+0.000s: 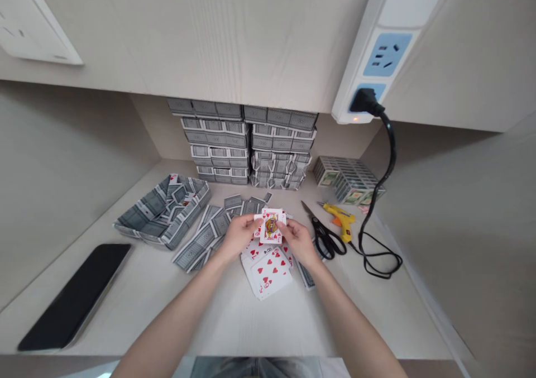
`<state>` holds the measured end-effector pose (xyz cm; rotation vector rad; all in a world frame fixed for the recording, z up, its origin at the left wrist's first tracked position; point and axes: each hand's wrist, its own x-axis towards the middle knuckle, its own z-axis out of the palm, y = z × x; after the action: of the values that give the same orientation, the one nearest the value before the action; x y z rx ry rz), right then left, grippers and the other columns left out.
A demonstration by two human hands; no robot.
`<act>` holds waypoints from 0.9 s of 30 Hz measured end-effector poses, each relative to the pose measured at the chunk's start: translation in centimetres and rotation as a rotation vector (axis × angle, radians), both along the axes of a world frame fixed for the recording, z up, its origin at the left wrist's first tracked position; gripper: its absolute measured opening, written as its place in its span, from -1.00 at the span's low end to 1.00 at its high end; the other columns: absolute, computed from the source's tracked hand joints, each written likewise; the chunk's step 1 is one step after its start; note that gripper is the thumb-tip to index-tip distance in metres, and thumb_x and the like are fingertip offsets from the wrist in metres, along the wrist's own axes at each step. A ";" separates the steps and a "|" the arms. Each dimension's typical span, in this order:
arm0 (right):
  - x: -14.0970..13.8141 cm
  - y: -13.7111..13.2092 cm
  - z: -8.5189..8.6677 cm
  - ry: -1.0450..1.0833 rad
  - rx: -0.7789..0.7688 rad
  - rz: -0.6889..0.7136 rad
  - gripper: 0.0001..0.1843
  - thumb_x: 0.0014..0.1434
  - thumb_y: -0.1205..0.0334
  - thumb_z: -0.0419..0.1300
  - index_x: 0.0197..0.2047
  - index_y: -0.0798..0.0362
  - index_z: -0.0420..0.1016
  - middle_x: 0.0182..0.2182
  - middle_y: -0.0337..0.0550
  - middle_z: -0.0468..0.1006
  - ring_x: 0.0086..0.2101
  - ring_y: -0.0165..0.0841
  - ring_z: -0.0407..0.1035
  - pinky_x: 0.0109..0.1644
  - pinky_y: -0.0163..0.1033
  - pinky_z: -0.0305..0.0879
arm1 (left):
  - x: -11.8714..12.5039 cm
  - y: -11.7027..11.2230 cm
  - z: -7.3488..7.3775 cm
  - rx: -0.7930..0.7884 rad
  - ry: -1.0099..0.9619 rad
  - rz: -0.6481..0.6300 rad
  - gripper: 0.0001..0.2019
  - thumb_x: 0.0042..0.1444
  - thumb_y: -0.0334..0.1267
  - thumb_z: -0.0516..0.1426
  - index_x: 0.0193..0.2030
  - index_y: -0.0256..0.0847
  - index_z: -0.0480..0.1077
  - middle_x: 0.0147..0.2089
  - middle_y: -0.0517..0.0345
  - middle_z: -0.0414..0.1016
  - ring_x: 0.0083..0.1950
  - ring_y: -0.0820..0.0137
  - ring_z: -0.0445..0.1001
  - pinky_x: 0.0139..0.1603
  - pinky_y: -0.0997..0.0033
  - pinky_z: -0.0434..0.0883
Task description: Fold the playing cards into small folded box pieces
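Observation:
Both hands hold a few playing cards (271, 228), face up, above the middle of the desk; a red jack is on top. My left hand (242, 234) pinches their left edge, and my right hand (300, 240) grips the right side, thumb on the jack. Just below lies a loose pile of face-up cards (271, 272) with a six of hearts on top. Left of the pile are grey-backed folded card strips (203, 241), partly behind my left wrist. Another grey strip (306, 276) lies beside my right wrist.
A card-built tray (144, 234) with folded pieces and a black phone-like slab (75, 297) are left. Stacked card boxes (220, 143) stand behind. Right are black scissors (322, 235), a yellow glue gun (341, 219), card packs (352, 180) and a cord (391, 143) from a power strip (377, 60).

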<state>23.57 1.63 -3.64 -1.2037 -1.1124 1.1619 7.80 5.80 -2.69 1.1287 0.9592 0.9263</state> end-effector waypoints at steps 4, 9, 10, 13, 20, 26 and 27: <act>0.0 0.0 0.2 0.046 -0.018 0.005 -0.64 -0.08 -0.06 0.24 -0.38 0.08 0.38 -0.61 -0.25 0.46 -0.63 -0.41 0.29 -0.55 -0.32 0.20 | 0.1 -0.1 0.2 -0.021 -0.038 -0.023 -0.59 -0.13 -0.10 0.22 -0.17 -0.34 0.44 -0.36 0.04 0.56 -0.35 0.30 0.50 -0.28 0.32 0.43; 0.0 -0.2 0.7 0.014 -0.038 -0.020 -0.63 -0.10 -0.08 0.24 -0.49 0.08 0.38 -0.63 -0.24 0.47 -0.61 -0.38 0.33 -0.53 -0.30 0.27 | 0.2 -0.4 0.4 -0.035 -0.076 -0.050 -0.59 -0.13 -0.11 0.22 -0.17 -0.34 0.43 -0.36 0.05 0.55 -0.34 0.31 0.50 -0.25 0.29 0.43; 0.0 -0.2 0.7 0.018 -0.042 -0.022 -0.63 -0.10 -0.09 0.24 -0.51 0.08 0.37 -0.64 -0.24 0.47 -0.61 -0.38 0.34 -0.53 -0.30 0.28 | 0.2 -0.4 0.4 -0.034 -0.075 -0.050 -0.60 -0.13 -0.11 0.22 -0.17 -0.34 0.43 -0.36 0.05 0.55 -0.34 0.31 0.50 -0.24 0.30 0.43; -0.1 -0.2 0.7 0.050 -0.057 -0.013 -0.62 -0.10 -0.10 0.23 -0.49 0.09 0.38 -0.64 -0.25 0.48 -0.62 -0.39 0.34 -0.54 -0.29 0.30 | 0.2 -0.4 0.3 -0.022 -0.054 -0.038 -0.60 -0.11 -0.12 0.20 -0.16 -0.34 0.43 -0.36 0.05 0.55 -0.35 0.32 0.49 -0.25 0.31 0.43; -0.2 -0.1 0.5 0.105 -0.067 0.027 -0.58 -0.20 -0.09 0.30 -0.40 0.10 0.44 -0.57 -0.22 0.54 -0.59 -0.34 0.39 -0.54 -0.28 0.30 | 0.2 -0.3 0.2 -0.013 -0.037 -0.047 -0.59 -0.11 -0.10 0.20 -0.15 -0.32 0.43 -0.35 0.06 0.55 -0.34 0.32 0.50 -0.27 0.33 0.43; -0.1 -0.1 0.4 0.098 -0.069 0.010 -0.58 -0.21 -0.07 0.31 -0.39 0.10 0.45 -0.55 -0.19 0.56 -0.57 -0.32 0.42 -0.51 -0.26 0.33 | 0.2 -0.2 -0.1 0.004 -0.028 -0.059 -0.58 -0.10 -0.08 0.19 -0.13 -0.31 0.42 -0.33 0.06 0.55 -0.33 0.33 0.50 -0.28 0.34 0.42; -0.1 -0.1 0.4 0.107 -0.073 0.012 -0.59 -0.21 -0.06 0.31 -0.39 0.10 0.45 -0.55 -0.19 0.56 -0.57 -0.32 0.42 -0.52 -0.26 0.34 | 0.2 -0.2 -0.1 0.009 -0.018 -0.057 -0.59 -0.09 -0.08 0.18 -0.13 -0.31 0.42 -0.32 0.06 0.55 -0.34 0.33 0.50 -0.28 0.35 0.42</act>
<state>23.48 1.56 -3.24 -1.1778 -1.0054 1.2703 7.96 5.61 -2.82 1.1484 0.9049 0.8943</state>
